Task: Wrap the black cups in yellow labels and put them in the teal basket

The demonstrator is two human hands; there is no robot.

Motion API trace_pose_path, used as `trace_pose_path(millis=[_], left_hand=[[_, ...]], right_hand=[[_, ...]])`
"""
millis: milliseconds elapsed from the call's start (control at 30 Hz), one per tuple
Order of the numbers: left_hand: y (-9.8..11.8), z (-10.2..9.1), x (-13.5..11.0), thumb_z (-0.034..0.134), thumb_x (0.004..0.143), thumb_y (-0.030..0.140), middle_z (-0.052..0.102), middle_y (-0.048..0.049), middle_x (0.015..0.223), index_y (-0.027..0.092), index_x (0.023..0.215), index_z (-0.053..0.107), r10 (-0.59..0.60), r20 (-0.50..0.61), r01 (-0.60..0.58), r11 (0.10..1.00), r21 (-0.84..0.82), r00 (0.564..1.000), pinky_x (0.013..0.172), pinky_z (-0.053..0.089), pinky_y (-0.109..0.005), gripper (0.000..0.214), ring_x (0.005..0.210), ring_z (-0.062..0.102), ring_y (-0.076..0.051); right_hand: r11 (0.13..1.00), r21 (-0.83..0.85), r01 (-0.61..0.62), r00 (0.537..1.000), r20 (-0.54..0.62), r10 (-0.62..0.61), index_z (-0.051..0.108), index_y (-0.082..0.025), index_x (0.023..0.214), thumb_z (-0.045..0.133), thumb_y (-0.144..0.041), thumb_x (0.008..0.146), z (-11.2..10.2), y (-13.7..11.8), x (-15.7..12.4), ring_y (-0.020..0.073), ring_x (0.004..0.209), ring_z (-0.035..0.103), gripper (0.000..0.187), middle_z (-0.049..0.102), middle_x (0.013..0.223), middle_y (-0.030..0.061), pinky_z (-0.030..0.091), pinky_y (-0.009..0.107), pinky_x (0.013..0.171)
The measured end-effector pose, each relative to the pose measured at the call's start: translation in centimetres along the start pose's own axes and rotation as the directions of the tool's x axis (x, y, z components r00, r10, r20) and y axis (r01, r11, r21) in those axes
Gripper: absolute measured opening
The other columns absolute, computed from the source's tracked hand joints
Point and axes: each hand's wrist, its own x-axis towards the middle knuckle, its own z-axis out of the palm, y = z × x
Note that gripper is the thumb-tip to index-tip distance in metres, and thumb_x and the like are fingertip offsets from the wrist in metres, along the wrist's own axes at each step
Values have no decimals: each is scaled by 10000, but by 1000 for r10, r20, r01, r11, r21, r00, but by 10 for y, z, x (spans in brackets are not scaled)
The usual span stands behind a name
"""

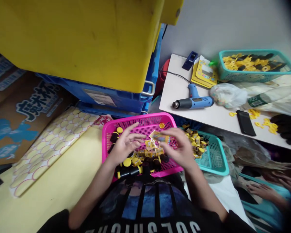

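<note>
A pink plastic basket (pixel 138 121) rests on my lap, holding several black tubes with yellow caps and small yellow wrapped pieces (pixel 150 152). My left hand (pixel 124 145) hovers over the basket's left side with its fingers spread, touching the pile. My right hand (pixel 179 147) pinches a small yellow transparent packet (pixel 158 136) above the basket's middle. Both forearms reach in from below.
A teal basket (pixel 214 158) with more yellow pieces sits to the right of the pink one. On the white table (pixel 174 87) lie a blue heat gun (pixel 194 102), a phone (pixel 246 123), a plastic bag and another teal basket (pixel 254 74). Yellow and blue crates (pixel 92 42) are stacked at the left.
</note>
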Motion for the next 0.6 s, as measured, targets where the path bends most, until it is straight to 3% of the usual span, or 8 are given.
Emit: trace_pose_path(millis=[67, 167, 267, 300, 333, 367, 467, 600], left_hand=[[2, -8, 4, 699, 790, 469, 741, -95, 1007, 202, 1276, 551, 3, -128, 2, 999, 39, 992, 734, 560, -283, 574, 843, 698, -182], [1, -17, 10, 698, 794, 434, 749, -83, 967, 180, 1128, 639, 27, -310, 8, 994, 112, 950, 715, 549, -267, 424, 818, 686, -165], [-1, -13, 14, 700, 789, 414, 755, -76, 952, 180, 1084, 665, 31, -288, 19, 985, 171, 957, 736, 553, -282, 377, 824, 688, -169], [-1, -10, 14, 694, 793, 417, 756, -77, 955, 182, 1075, 672, 29, -260, 22, 981, 192, 965, 749, 556, -293, 368, 828, 691, -173], [-1, -7, 14, 689, 795, 422, 757, -79, 962, 184, 1066, 679, 26, -232, 25, 976, 216, 972, 768, 558, -306, 361, 838, 694, -179], [-1, -4, 13, 686, 796, 428, 757, -82, 970, 187, 1057, 686, 22, -207, 29, 969, 244, 978, 789, 559, -320, 355, 852, 697, -186], [-3, -4, 6, 677, 803, 434, 754, -89, 999, 192, 1041, 697, -1, -176, 55, 951, 304, 984, 853, 548, -353, 340, 909, 699, -206], [-10, -16, -1, 671, 808, 424, 758, -82, 977, 189, 1026, 693, -20, -206, 76, 961, 267, 978, 840, 551, -339, 322, 880, 704, -192]], right_hand=[[915, -363, -173, 970, -223, 95, 659, -225, 1037, 672, -320, 820, -36, 15, -8, 256, 944, 572, 237, 615, 951, 88, 464, 452, 844], [707, -634, -314, 949, -241, 206, 668, -161, 1077, 654, -382, 810, -57, 37, -13, 320, 983, 559, 346, 620, 954, 149, 433, 526, 869], [759, -596, -261, 946, -3, 323, 688, -169, 1055, 561, -358, 892, -22, 48, -2, 283, 975, 608, 280, 677, 986, 156, 471, 439, 869], [777, -573, -261, 910, 123, 396, 701, -176, 1033, 507, -335, 930, -2, 50, 5, 251, 955, 633, 272, 694, 991, 146, 486, 385, 856], [745, -607, -278, 835, 230, 499, 717, -164, 995, 489, -313, 941, 18, 53, 13, 237, 929, 652, 278, 709, 978, 149, 491, 352, 840], [667, -680, -306, 726, 286, 625, 725, -132, 955, 504, -297, 934, 36, 56, 20, 240, 898, 670, 276, 719, 948, 164, 497, 339, 813], [590, -737, -329, 652, 276, 707, 720, -31, 906, 567, -198, 884, 72, 72, 32, 269, 846, 696, 228, 719, 876, 228, 503, 336, 761], [563, -757, -331, 660, 240, 711, 708, -32, 939, 549, -164, 886, 75, 94, 30, 277, 867, 700, 213, 717, 916, 235, 505, 338, 767]])
